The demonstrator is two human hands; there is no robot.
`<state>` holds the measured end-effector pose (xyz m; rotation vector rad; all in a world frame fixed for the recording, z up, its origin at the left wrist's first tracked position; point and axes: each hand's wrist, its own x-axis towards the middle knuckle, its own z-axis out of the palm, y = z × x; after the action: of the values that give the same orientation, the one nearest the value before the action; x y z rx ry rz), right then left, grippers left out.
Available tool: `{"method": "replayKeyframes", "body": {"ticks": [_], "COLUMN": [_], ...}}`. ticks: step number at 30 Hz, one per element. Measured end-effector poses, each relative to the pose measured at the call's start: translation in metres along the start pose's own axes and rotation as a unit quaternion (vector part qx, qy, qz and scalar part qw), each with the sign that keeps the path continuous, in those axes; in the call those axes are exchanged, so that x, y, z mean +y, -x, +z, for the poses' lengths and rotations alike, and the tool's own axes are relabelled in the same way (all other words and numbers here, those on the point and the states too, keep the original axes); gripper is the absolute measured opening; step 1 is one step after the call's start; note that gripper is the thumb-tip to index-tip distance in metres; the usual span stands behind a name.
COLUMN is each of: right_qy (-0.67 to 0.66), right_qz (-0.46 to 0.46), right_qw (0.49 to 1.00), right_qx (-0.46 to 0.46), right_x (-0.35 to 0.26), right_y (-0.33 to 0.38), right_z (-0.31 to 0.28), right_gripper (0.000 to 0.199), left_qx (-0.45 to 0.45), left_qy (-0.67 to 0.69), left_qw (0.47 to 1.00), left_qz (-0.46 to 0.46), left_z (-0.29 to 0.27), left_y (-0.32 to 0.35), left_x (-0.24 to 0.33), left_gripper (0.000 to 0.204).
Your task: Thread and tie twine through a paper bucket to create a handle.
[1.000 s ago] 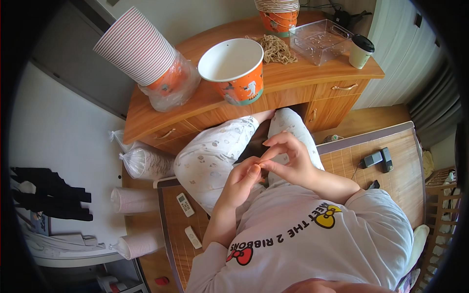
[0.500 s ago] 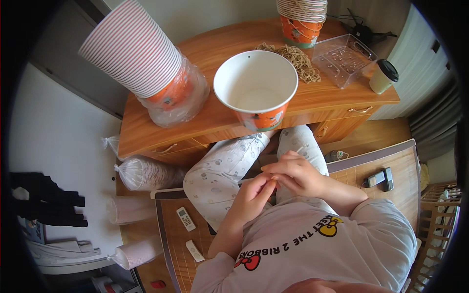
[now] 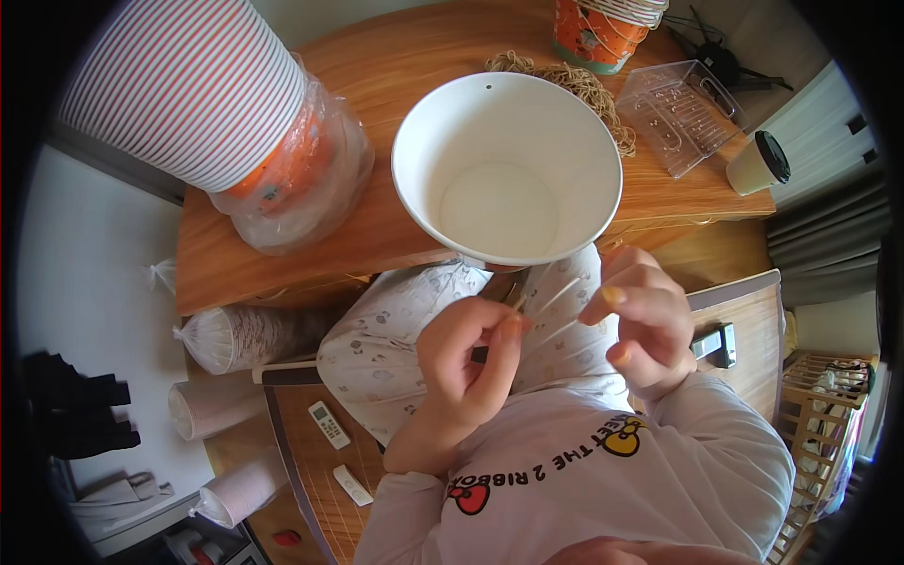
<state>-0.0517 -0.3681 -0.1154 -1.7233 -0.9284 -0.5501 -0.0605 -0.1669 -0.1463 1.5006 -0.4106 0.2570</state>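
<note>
1. Left hand (image 3: 471,363) is closing its thumb tip and forefinger tip into a small pinch, and it seems to be holding one end of a thin, pale, string-like strand (image 3: 557,332).
2. Right hand (image 3: 645,315) is staying half open, its fingers bending and its thumb standing apart from them. The strand is running toward its forefinger, but I cannot tell whether the fingers are gripping it.
3. By my judgement, the strand is behaving as a very light and soft thing, bending easily, perhaps slipping between smooth fingertips, and not likely breaking. A fingertip pinch close to its end is looking like the best hold.
4. The strand is appearing whitish and narrow, and it is blurring. Two pale lines are showing, so I cannot tell if it is one looped piece or two.
5. It is lying in the air between both hands, above the white patterned trousers (image 3: 586,367) and just below a wide, round, white-lined paper bucket (image 3: 508,141).
6. Behind this bucket, a loose heap of tan cords (image 3: 589,89) is resting on the brown wooden desk (image 3: 377,221).
</note>
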Motion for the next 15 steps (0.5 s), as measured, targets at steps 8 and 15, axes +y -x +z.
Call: {"method": "replayKeyframes", "body": {"ticks": [8,15], "right_qy": [0.002,0.018], "right_qz": [0.021,0.039], "right_qw": [0.999,0.999], "right_qx": [0.040,0.030], "right_x": [0.002,-0.002], "right_y": [0.003,0.006], "right_z": [0.003,-0.002], "right_gripper": [0.022,0.019], "left_qx": [0.007,0.034], "left_qy": [-0.052,-0.078], "left_qw": [0.999,0.996], "left_qz": [0.003,0.009], "left_z": [0.013,0.018], "left_y": [-0.012,-0.012], "left_x": [-0.003,-0.007], "left_gripper": [0.006,0.005]}}
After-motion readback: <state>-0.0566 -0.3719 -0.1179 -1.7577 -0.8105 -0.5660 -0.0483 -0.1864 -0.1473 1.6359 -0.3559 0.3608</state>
